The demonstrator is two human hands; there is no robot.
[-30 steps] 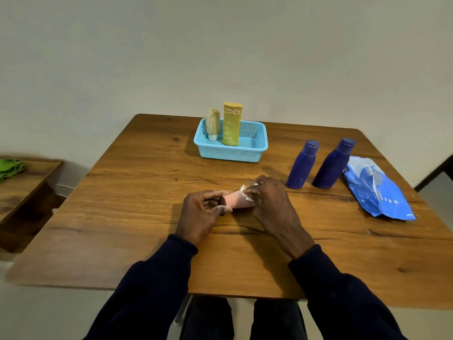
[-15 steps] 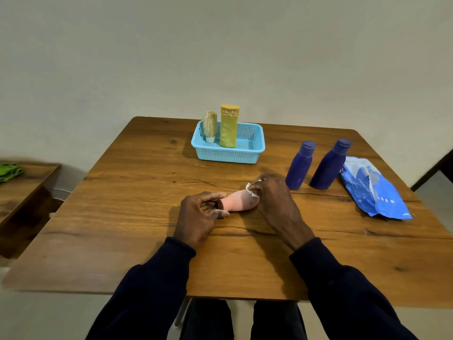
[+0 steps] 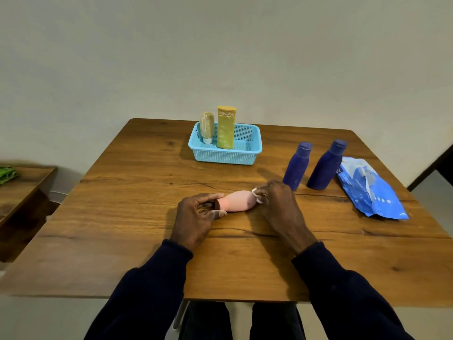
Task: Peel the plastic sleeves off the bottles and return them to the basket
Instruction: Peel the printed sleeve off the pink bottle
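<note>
A pink bottle (image 3: 239, 200) lies on its side on the wooden table (image 3: 137, 217), cap end to the left. My left hand (image 3: 196, 218) pinches its dark cap end between thumb and fingers. My right hand (image 3: 279, 207) pinches a crumpled white plastic sleeve (image 3: 257, 195) at the bottle's right end. Further back stands a light blue basket (image 3: 224, 155) holding a tall yellow bottle (image 3: 226, 127) and a smaller beige tube (image 3: 207, 126). Two dark blue bottles (image 3: 297, 165) (image 3: 326, 165) stand upright to the right of the basket.
Peeled blue plastic wrapping (image 3: 367, 190) lies by the table's right edge, next to the blue bottles. A lower wooden side table (image 3: 22, 187) with a green cloth (image 3: 7, 171) stands at the left. A plain wall rises behind the table.
My right hand has drawn the white sleeve rightward, baring more of the pink bottle. The left hand keeps its hold on the cap end.
</note>
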